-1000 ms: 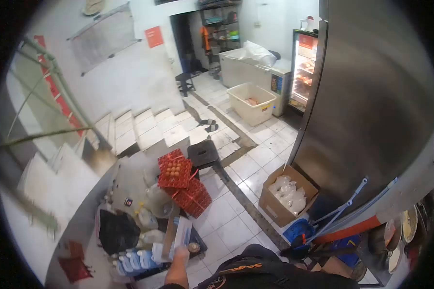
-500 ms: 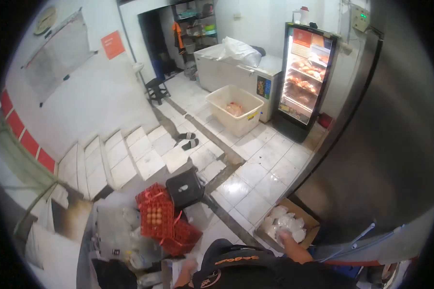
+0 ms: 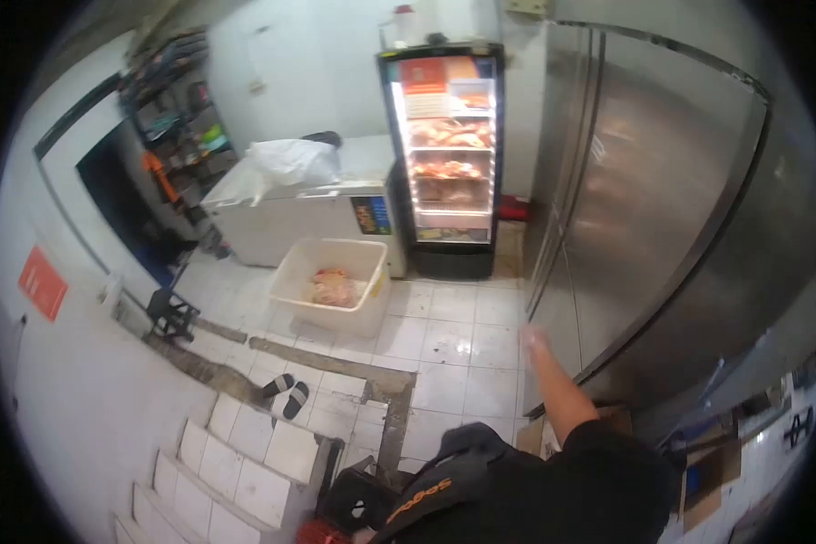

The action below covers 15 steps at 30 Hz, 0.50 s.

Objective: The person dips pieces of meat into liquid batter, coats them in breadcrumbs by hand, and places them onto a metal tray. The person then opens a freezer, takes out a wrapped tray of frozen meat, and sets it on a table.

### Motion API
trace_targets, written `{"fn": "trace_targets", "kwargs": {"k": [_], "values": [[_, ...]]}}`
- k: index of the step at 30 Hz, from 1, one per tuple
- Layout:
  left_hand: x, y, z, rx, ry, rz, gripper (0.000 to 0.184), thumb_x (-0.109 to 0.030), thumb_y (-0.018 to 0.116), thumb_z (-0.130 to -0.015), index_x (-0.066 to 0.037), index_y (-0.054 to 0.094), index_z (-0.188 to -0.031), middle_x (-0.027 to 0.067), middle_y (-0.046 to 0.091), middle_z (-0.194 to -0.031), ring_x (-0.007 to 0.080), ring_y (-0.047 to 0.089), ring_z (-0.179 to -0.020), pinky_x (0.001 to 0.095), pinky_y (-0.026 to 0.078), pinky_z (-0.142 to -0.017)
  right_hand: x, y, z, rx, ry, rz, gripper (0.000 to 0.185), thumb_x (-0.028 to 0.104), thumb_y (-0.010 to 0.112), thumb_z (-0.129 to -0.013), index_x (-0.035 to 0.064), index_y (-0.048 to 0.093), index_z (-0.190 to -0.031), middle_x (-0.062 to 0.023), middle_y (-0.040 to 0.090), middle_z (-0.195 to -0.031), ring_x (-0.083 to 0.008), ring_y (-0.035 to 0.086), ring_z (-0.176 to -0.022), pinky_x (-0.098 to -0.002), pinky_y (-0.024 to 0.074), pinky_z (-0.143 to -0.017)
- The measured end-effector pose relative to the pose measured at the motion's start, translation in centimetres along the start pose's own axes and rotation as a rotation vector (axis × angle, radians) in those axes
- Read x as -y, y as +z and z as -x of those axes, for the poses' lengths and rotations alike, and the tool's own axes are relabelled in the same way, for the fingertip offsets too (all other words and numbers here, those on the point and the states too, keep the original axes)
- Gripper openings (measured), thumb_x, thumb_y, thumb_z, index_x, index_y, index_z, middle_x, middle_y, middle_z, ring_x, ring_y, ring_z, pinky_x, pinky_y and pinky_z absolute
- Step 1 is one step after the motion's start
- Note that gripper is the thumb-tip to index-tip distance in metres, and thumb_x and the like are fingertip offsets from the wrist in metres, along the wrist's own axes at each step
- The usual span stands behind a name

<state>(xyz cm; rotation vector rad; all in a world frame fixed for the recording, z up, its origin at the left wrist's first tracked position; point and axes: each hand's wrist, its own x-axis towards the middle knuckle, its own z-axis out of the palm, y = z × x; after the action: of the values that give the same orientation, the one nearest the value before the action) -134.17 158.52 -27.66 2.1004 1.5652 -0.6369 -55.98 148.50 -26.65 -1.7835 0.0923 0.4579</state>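
Observation:
My right hand (image 3: 537,346) reaches forward at the end of a bare forearm, beside the lower edge of the tall stainless steel refrigerator (image 3: 648,199). The fingers are blurred, so I cannot tell whether they touch the steel door or hold anything. Under that arm, a cardboard box (image 3: 618,419) stands on the floor, mostly hidden by the arm and the black sleeve. My left hand is out of sight below the bottom edge.
A white tub (image 3: 331,317) with raw meat stands before a chest freezer (image 3: 272,227). A lit display fridge (image 3: 449,163) holds meat on shelves. Slippers (image 3: 286,395) lie by a floor channel (image 3: 335,361). Tiled steps (image 3: 236,480) and a black stool (image 3: 170,313) are at the left.
The view has swung right toward the steel refrigerator. My right hand has left the bagged goods in the cardboard box and moved up and forward. My left hand has dropped out of view.

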Motion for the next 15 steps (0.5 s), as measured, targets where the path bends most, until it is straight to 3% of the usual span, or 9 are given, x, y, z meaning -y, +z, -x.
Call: {"fn": "trace_targets", "kwargs": {"k": [1, 2, 3, 4, 6, 10, 12, 14, 15], "values": [[1.0, -2.3, -4.2, -0.035, 0.003, -0.044, 0.027, -0.027, 0.067, -0.085, -0.006, 0.076, -0.1, 0.0164, 0.073, -0.108, 0.0331, 0.069, -0.107, 0.0455, 0.055, -0.091, 5.5, -0.1, -0.8, -0.036, 0.031, -0.051, 0.045, 0.035, 0.056, -0.097, -0.0002, 0.064, -0.124, -0.0139, 0.066, -0.118, -0.0254, 0.06, -0.109, -0.0427, 0.0472, -0.094], [2.0, -4.9, -8.8, -0.09, 0.005, -0.09, 0.027, -0.027, 0.067, -0.085, -0.006, 0.076, -0.099, 0.0163, 0.074, -0.107, 0.033, 0.07, -0.107, 0.0455, 0.055, -0.09, 5.5, -0.3, -9.0, -0.085, -0.129, -0.359, 0.033, 0.033, 0.058, -0.099, 0.0035, 0.068, -0.108, -0.0052, 0.066, -0.092, -0.021, 0.062, -0.087, -0.0394, 0.0495, -0.079], [2.7, -7.7, -13.6, -0.164, 0.0, -0.114, 0.027, -0.027, 0.068, -0.084, -0.006, 0.076, -0.099, 0.0162, 0.074, -0.107, 0.0328, 0.07, -0.106, 0.0455, 0.055, -0.09, 16.4, -1.4, -3.3, -0.255, -0.166, 0.051, 0.024, 0.029, 0.061, -0.098, 0.0079, 0.071, -0.103, -0.0026, 0.065, -0.08, -0.0183, 0.062, -0.075, -0.0346, 0.0492, -0.068], [2.9, -11.0, -19.7, -0.246, -0.041, 0.015, 0.027, -0.022, 0.064, -0.087, -0.005, 0.074, -0.105, 0.0166, 0.073, -0.108, 0.0342, 0.068, -0.109, 0.0451, 0.053, -0.094, 20.6, -1.8, -5.0, -0.222, -0.127, -0.467, 0.017, 0.024, 0.064, -0.096, 0.0107, 0.073, -0.099, 0.0004, 0.062, -0.072, -0.0134, 0.058, -0.061, -0.0302, 0.0462, -0.058], [3.4, -18.8, -29.6, -0.306, 0.094, -0.164, 0.032, -0.024, 0.05, -0.095, -0.005, 0.07, -0.111, 0.0199, 0.069, -0.109, 0.0374, 0.066, -0.102, 0.0496, 0.052, -0.085, 28.4, -2.7, -7.0, -0.351, -0.319, -0.468, 0.019, 0.022, 0.065, -0.096, 0.0096, 0.073, -0.107, 0.0021, 0.06, -0.072, -0.0116, 0.054, -0.056, -0.0302, 0.0447, -0.053], [-1.7, -26.5, -42.2, -0.541, 0.287, -0.365, 0.033, -0.025, 0.053, -0.093, -0.005, 0.071, -0.113, 0.022, 0.071, -0.104, 0.0377, 0.068, -0.098, 0.0467, 0.052, -0.086, 37.4, -4.7, -16.9, -0.498, -0.547, -0.399, 0.033, 0.018, 0.062, -0.094, 0.0048, 0.067, -0.124, 0.0007, 0.058, -0.073, -0.0095, 0.053, -0.058, -0.0304, 0.0428, -0.052], [-6.7, -26.8, -43.4, -0.379, 0.158, 0.045, 0.029, -0.027, 0.056, -0.091, -0.007, 0.075, -0.102, 0.0207, 0.072, -0.092, 0.0365, 0.071, -0.087, 0.047, 0.055, -0.078, 38.0, -6.3, -22.9, -0.619, -0.565, -0.343, 0.038, 0.016, 0.061, -0.093, 0.0032, 0.065, -0.129, -0.0017, 0.059, -0.075, -0.0107, 0.054, -0.061, -0.0313, 0.0441, -0.054], [-10.6, -27.7, -44.3, -0.19, 0.166, 0.07, 0.029, -0.025, 0.056, -0.09, -0.007, 0.074, -0.102, 0.0204, 0.072, -0.093, 0.0363, 0.071, -0.089, 0.0467, 0.055, -0.08, 40.1, -5.1, -25.0, -0.676, -0.533, -0.405, 0.042, 0.014, 0.059, -0.091, 0.0021, 0.063, -0.131, -0.0047, 0.061, -0.078, -0.0123, 0.057, -0.064, -0.0323, 0.0469, -0.058], [-12.3, -27.8, -44.6, -0.108, 0.198, 0.043, 0.028, -0.025, 0.057, -0.089, -0.006, 0.074, -0.102, 0.0202, 0.072, -0.094, 0.0363, 0.07, -0.09, 0.0465, 0.055, -0.081, 41.7, -4.4, -24.0, -0.664, -0.42, -0.428, 0.044, 0.015, 0.056, -0.093, 0.0007, 0.057, -0.135, -0.0131, 0.064, -0.097, -0.0216, 0.064, -0.082, -0.0369, 0.0521, -0.07]]}}
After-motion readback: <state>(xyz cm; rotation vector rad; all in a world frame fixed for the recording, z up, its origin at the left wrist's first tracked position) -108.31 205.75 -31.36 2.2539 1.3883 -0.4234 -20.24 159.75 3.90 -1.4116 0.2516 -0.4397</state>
